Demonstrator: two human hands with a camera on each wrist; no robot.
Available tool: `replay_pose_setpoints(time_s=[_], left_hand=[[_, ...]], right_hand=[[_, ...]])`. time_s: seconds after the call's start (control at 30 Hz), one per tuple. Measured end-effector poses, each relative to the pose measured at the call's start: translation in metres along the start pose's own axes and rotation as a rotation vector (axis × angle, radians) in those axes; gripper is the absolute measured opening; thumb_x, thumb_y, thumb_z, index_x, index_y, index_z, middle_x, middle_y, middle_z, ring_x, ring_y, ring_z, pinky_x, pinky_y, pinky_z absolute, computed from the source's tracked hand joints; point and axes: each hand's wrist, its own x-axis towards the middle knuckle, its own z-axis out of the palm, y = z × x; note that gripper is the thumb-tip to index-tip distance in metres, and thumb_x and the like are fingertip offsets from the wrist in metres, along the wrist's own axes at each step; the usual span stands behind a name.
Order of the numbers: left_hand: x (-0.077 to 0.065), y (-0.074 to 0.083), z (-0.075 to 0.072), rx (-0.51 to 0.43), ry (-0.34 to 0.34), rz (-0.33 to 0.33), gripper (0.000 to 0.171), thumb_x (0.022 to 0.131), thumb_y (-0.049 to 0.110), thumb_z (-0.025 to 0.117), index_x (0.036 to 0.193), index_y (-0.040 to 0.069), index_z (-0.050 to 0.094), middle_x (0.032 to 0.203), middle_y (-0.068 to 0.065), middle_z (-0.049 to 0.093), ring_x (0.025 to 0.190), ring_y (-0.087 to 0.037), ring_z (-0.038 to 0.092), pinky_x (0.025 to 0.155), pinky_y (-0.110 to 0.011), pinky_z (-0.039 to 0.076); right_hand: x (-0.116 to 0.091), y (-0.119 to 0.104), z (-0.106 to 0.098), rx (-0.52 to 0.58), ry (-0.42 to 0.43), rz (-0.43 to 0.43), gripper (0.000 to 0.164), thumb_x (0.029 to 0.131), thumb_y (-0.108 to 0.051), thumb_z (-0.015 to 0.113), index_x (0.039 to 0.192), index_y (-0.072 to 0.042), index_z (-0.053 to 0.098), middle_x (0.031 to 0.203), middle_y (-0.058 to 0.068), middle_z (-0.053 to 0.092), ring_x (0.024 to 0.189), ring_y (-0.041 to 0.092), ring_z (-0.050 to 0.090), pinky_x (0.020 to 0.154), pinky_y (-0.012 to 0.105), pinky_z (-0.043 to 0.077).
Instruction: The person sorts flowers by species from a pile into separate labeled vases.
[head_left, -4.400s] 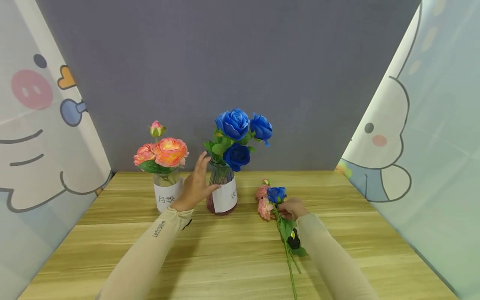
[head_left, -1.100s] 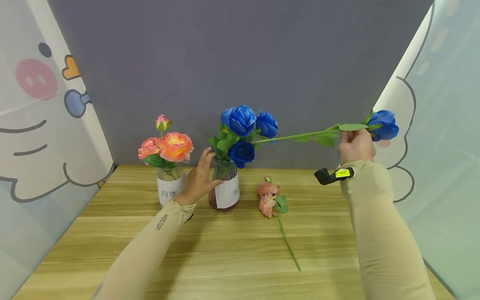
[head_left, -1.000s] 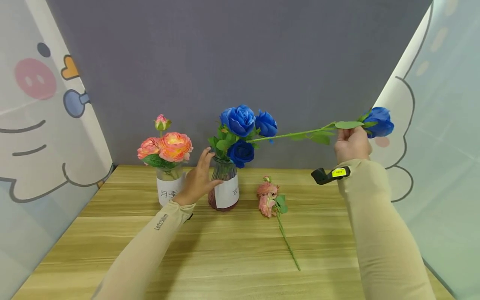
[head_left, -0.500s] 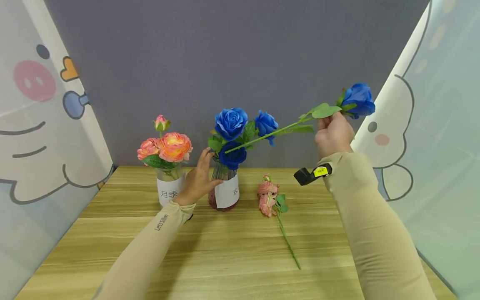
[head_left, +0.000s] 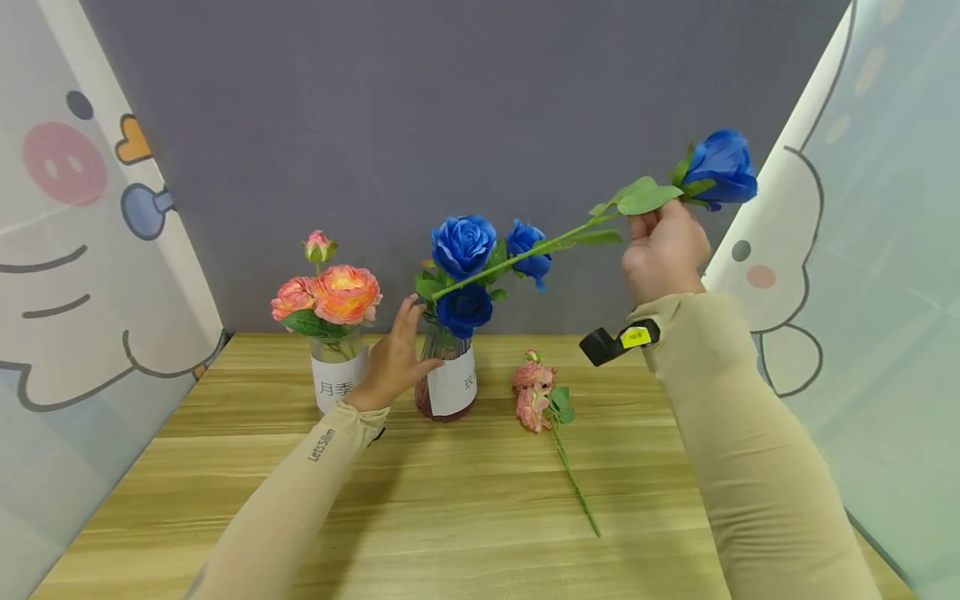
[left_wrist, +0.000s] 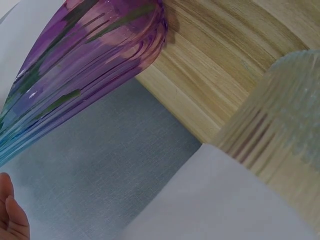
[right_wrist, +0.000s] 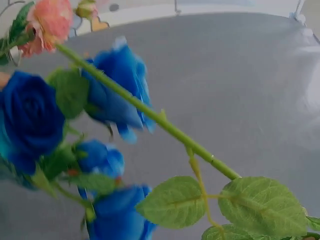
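Observation:
My right hand (head_left: pixel 667 250) pinches a blue rose (head_left: pixel 722 171) just below its bloom, raised at the right. Its long green stem (right_wrist: pixel 165 122) slants down to the left, its cut end in front of the roses in the ribbed purple glass vase (head_left: pixel 444 408). That vase holds several blue roses (head_left: pixel 463 247) and bears a white paper label (head_left: pixel 452 385). On the vase's left side rests my left hand (head_left: pixel 393 358), fingers extended up by the rim and thumb along the body. In the left wrist view, fingertips (left_wrist: pixel 14 215) show beside the purple glass (left_wrist: pixel 100 55).
Left of my left hand stands a clear glass vase (head_left: pixel 330 346) of orange-pink flowers (head_left: pixel 347 293) with a labelled front. A pink flower stem (head_left: pixel 534 400) lies on the wooden table (head_left: pixel 465 517), right of centre. A grey panel (head_left: pixel 480 108) rises behind, with cartoon-printed walls at both sides.
My right hand has picked the blue rose up from beside the pink stem, swung it out right, then brought it back left and higher, its stem tilting down. My left hand stays on the vase.

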Motion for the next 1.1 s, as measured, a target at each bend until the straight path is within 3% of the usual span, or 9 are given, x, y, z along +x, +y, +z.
replay_pose_setpoints(time_s=[0.27, 0.43, 0.57, 0.73, 0.9, 1.1], left_hand=[[-0.003, -0.001, 0.000, 0.015, 0.014, -0.015, 0.091, 0.065, 0.011, 0.089, 0.136, -0.008, 0.035, 0.148, -0.027, 0.029, 0.049, -0.019, 0.045, 0.043, -0.034, 0.043], [-0.005, -0.001, 0.001, 0.008, 0.019, -0.013, 0.088, 0.066, 0.010, 0.089, 0.135, -0.005, 0.035, 0.147, -0.027, 0.029, 0.048, -0.016, 0.042, 0.042, -0.032, 0.042], [-0.005, 0.000, 0.001, 0.014, 0.027, -0.004, 0.089, 0.066, 0.011, 0.089, 0.135, -0.005, 0.035, 0.146, -0.028, 0.030, 0.047, -0.016, 0.042, 0.042, -0.032, 0.042], [-0.006, 0.002, 0.001, 0.015, 0.014, -0.013, 0.088, 0.067, 0.011, 0.088, 0.135, -0.007, 0.035, 0.148, -0.027, 0.028, 0.047, -0.018, 0.043, 0.042, -0.032, 0.042], [-0.005, 0.002, 0.001, 0.013, 0.020, 0.003, 0.088, 0.068, 0.012, 0.088, 0.135, -0.005, 0.034, 0.147, -0.027, 0.029, 0.047, -0.014, 0.041, 0.042, -0.030, 0.041], [-0.002, 0.001, 0.001, 0.011, 0.043, 0.033, 0.088, 0.066, 0.010, 0.089, 0.136, -0.002, 0.035, 0.146, -0.027, 0.031, 0.047, -0.010, 0.036, 0.041, -0.029, 0.040]], right_hand=[[-0.016, 0.028, 0.006, -0.150, -0.058, -0.095, 0.011, 0.094, 0.007, 0.053, 0.103, 0.004, 0.058, 0.092, 0.014, 0.064, 0.068, 0.018, 0.062, 0.066, 0.026, 0.055], [-0.015, 0.034, 0.004, -0.163, -0.049, -0.173, 0.008, 0.091, 0.008, 0.057, 0.097, 0.004, 0.057, 0.092, 0.014, 0.064, 0.066, 0.018, 0.062, 0.064, 0.025, 0.055], [-0.018, 0.042, 0.005, -0.181, -0.068, -0.278, 0.009, 0.087, 0.013, 0.058, 0.087, 0.004, 0.060, 0.085, 0.013, 0.064, 0.056, 0.015, 0.056, 0.053, 0.020, 0.049], [-0.027, 0.053, 0.007, -0.253, -0.157, -0.441, 0.012, 0.083, 0.014, 0.060, 0.081, 0.003, 0.065, 0.072, 0.010, 0.061, 0.053, 0.014, 0.049, 0.052, 0.023, 0.043], [-0.024, 0.048, 0.005, -0.256, -0.207, -0.521, 0.012, 0.081, 0.015, 0.062, 0.081, 0.004, 0.066, 0.069, 0.010, 0.059, 0.053, 0.015, 0.050, 0.052, 0.023, 0.043], [-0.011, 0.032, 0.000, -0.267, -0.181, -0.571, 0.011, 0.080, 0.014, 0.064, 0.081, 0.004, 0.067, 0.070, 0.011, 0.059, 0.055, 0.016, 0.054, 0.055, 0.024, 0.047]])
